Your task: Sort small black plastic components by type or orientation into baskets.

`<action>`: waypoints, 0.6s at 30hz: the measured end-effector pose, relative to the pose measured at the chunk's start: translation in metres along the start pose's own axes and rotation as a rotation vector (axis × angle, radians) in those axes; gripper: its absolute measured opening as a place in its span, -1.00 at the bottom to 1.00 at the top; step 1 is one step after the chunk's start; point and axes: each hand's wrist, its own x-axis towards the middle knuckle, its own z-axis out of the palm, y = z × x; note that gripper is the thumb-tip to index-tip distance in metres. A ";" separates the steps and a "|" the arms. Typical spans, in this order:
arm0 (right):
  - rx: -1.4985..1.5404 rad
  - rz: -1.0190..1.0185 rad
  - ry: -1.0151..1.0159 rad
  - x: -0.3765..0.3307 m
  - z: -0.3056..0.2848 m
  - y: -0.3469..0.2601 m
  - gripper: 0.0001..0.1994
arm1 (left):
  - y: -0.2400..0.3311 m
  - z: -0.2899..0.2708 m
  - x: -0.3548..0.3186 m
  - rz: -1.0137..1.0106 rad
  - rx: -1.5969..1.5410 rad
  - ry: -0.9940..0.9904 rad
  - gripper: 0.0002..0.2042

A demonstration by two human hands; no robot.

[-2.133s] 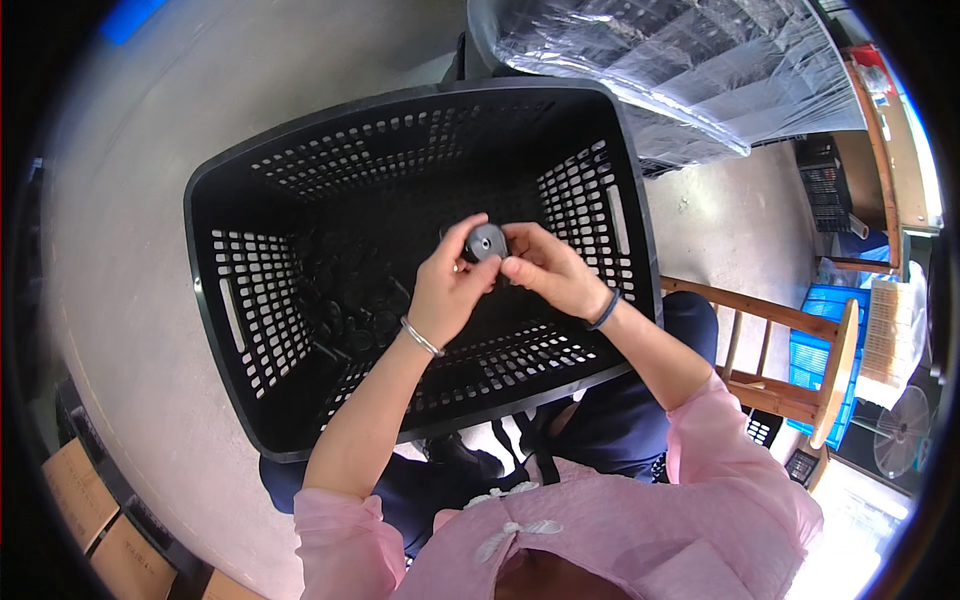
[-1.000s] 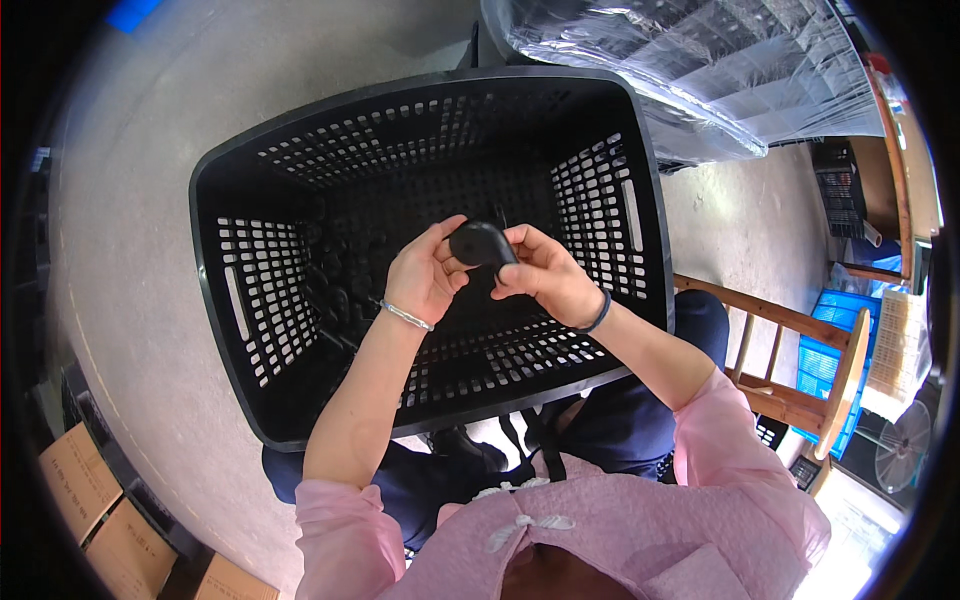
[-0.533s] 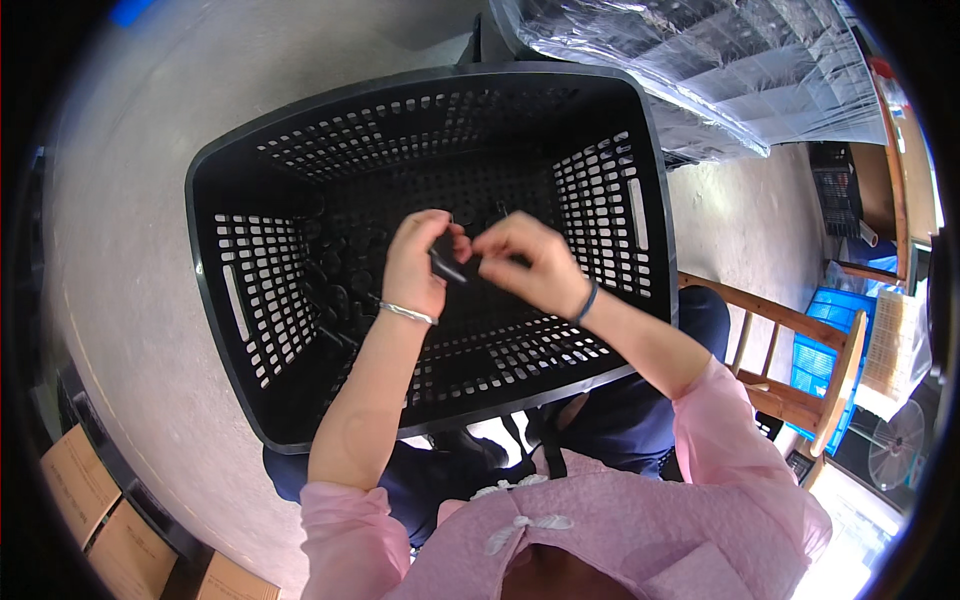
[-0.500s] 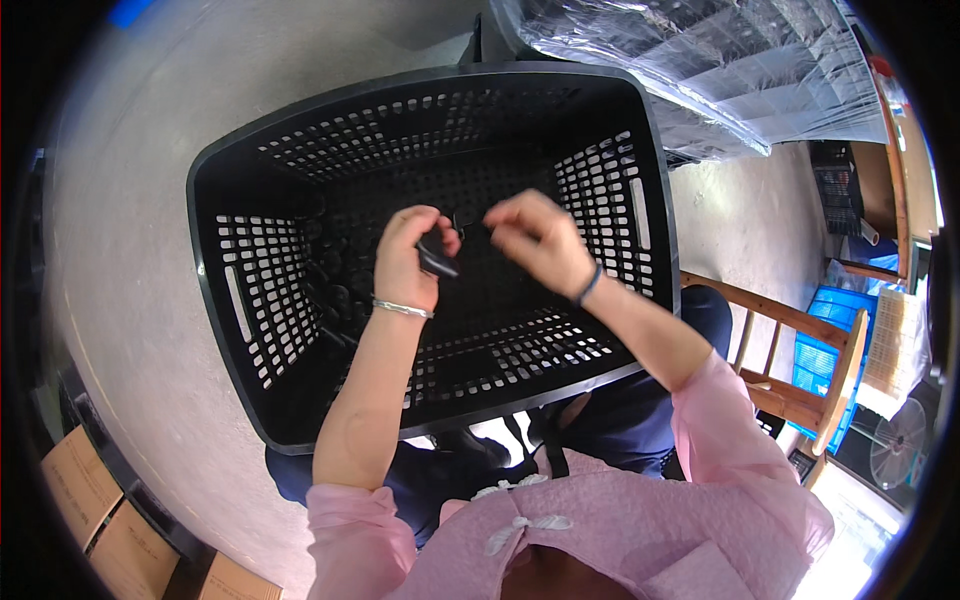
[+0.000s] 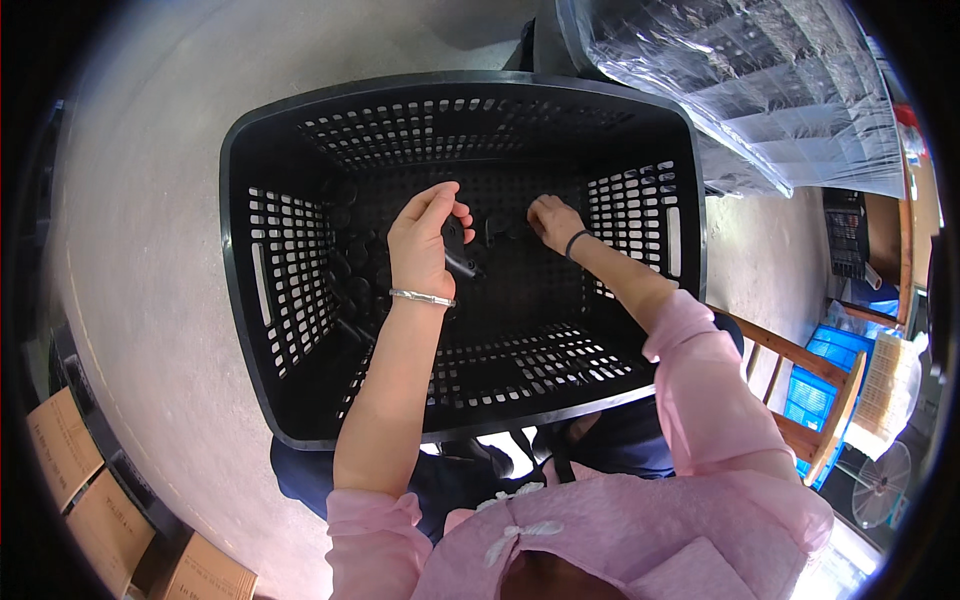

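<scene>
A deep black plastic crate [image 5: 480, 92] with slotted walls stands before my knees. My left hand [image 5: 425, 238], closed and raised inside it, holds a black plastic part [image 5: 458, 255] whose narrow end sticks out below the fingers. Low in the crate's right half is my right hand [image 5: 556, 222], its fingers curled downward beside small dark pieces [image 5: 508, 226]. Its fingertips are partly hidden, so whether they pinch a piece is unclear. More black parts [image 5: 350, 285] lie heaped along the left side of the crate; their exact shape is lost in the dark.
Bundles in clear plastic wrap [image 5: 740, 90] rise behind the crate at the right. A wooden chair [image 5: 800, 375] stands at my right, with a blue crate [image 5: 822, 360] and a fan [image 5: 880, 485] beyond. Cardboard boxes [image 5: 65, 445] sit on the lower left.
My right hand has moved down and to the right, away from my left hand to the pieces in the crate. My left hand keeps its black part. The view has shifted slightly.
</scene>
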 end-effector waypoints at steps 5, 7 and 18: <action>-0.280 -0.169 0.137 -0.012 0.010 -0.004 -0.72 | -0.006 0.001 0.001 -0.023 0.035 -0.006 -0.87; -0.403 -0.156 0.158 -0.006 0.023 -0.010 -0.71 | -0.005 0.003 0.000 -0.043 0.037 0.003 -0.87; 1.483 0.211 -0.089 -0.034 -0.052 -0.057 -0.68 | -0.007 -0.002 0.005 -0.026 0.052 -0.037 -0.89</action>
